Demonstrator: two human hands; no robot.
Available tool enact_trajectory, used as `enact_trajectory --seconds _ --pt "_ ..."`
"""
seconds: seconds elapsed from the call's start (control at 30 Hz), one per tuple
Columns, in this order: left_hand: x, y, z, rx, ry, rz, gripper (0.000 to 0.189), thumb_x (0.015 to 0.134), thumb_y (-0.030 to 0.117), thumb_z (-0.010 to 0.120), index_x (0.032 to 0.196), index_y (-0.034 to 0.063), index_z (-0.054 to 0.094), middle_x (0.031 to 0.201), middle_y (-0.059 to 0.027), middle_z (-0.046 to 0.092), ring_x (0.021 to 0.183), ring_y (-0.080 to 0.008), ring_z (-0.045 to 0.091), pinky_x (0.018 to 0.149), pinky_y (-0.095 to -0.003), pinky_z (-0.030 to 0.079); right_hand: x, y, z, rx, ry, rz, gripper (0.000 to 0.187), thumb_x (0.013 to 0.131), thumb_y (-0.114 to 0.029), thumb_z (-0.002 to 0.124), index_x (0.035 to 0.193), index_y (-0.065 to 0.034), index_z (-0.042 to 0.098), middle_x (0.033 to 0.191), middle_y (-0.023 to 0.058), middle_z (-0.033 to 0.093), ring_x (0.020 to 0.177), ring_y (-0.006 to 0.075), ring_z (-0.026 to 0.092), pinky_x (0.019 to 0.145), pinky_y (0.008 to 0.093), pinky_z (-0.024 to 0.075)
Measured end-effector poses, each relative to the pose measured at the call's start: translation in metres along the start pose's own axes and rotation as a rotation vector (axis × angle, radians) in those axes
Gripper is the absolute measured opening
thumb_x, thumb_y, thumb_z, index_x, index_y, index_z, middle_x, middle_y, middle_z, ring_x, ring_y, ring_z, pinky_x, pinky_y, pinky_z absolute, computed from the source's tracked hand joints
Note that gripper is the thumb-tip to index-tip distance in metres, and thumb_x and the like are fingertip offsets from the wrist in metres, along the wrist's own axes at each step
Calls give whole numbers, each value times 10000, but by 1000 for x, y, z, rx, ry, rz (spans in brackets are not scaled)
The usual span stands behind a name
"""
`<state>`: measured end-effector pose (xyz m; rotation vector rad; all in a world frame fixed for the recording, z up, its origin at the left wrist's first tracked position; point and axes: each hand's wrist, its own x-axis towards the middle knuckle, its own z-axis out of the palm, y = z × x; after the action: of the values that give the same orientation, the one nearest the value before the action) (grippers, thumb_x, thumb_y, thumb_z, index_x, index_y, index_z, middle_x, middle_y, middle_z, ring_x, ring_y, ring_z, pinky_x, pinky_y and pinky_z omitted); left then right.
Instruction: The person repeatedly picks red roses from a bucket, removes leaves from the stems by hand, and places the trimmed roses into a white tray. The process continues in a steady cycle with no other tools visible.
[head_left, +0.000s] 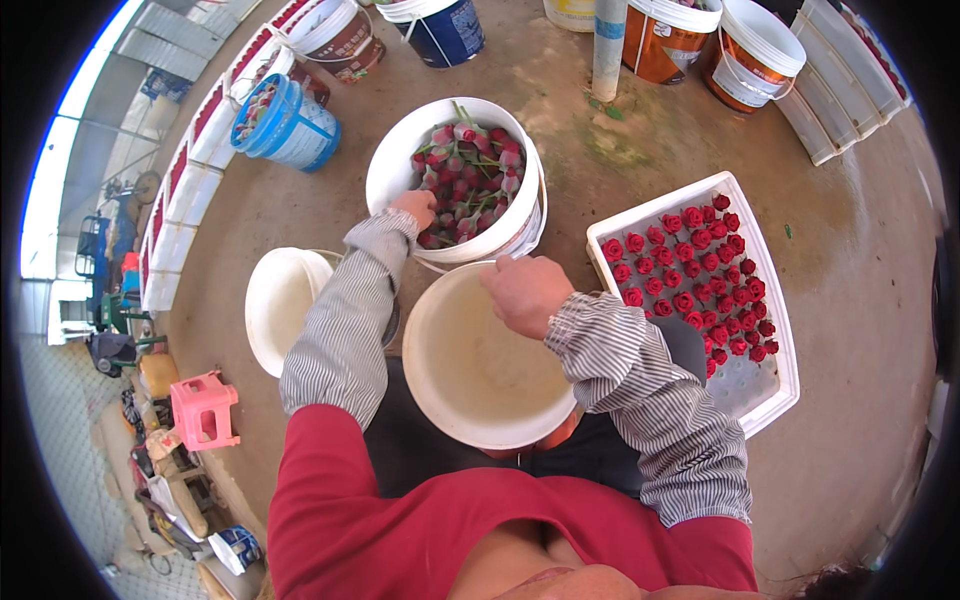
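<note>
Ahead of me stands a white bucket (386, 157) holding many cut red rose buds (469, 180), several sleeved in pale netting. My left hand (417, 207) reaches over its near-left rim, fingertips among the buds; whether they grip one is hidden. Between my knees is another white bucket (450, 360), its inside tan at the bottom. Over its far-right rim my right hand (529, 294) is held with curled fingers, and I cannot tell whether anything is in them. On my right, a white tray (784, 397) carries red roses (701, 291) standing upright in rows.
A tilted white bucket (274, 307) lies by my left forearm. Beyond are a blue bucket (300, 127), a dark blue bucket (442, 34), orange-brown buckets (667, 45) and a post (607, 52). Stacked white trays (840, 82) stand far right; a pink stool (204, 411) is at left.
</note>
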<state>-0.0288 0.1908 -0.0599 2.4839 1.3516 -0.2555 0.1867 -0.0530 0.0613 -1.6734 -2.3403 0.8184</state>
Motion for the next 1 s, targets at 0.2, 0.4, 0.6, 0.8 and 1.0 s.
enact_trajectory --seconds 0.2,0.4,0.6,0.8,1.0 --pt "41 38 34 92 -196 171 491 814 355 623 1225 86 615 1017 -259 674 963 -406 657 880 -482 500 19 -9 19 134 14 27 130 759 -96 608 831 -19 685 877 192 683 823 370 688 682 436 576" --pt "52 43 47 169 -284 172 388 786 379 652 1015 69 690 1010 -240 676 991 -386 653 869 -474 513 35 -13 24 103 4 86 221 822 -158 601 991 -72 713 1019 136 679 951 297 678 791 404 545" --pt "-3 42 -19 -965 -83 -109 165 853 125 674 947 34 573 893 -116 675 842 -220 672 748 -348 558 35 -11 8 257 484 177 427 817 -146 632 1224 -36 570 1162 166 561 952 306 652 818 399 539" --pt "-115 71 -39 -1742 41 74 166 958 130 598 1086 62 518 1091 -81 633 1002 -190 628 840 -337 550 38 -10 -7 789 642 100 522 777 -274 700 1224 -32 583 1136 240 553 954 405 633 885 438 506" --pt "-165 81 -36 -1700 176 -64 246 941 126 623 1155 53 527 1081 -64 632 985 -171 631 801 -299 533 37 -8 3 846 571 -3 315 772 -236 678 981 1 683 893 175 703 860 316 684 798 409 523"
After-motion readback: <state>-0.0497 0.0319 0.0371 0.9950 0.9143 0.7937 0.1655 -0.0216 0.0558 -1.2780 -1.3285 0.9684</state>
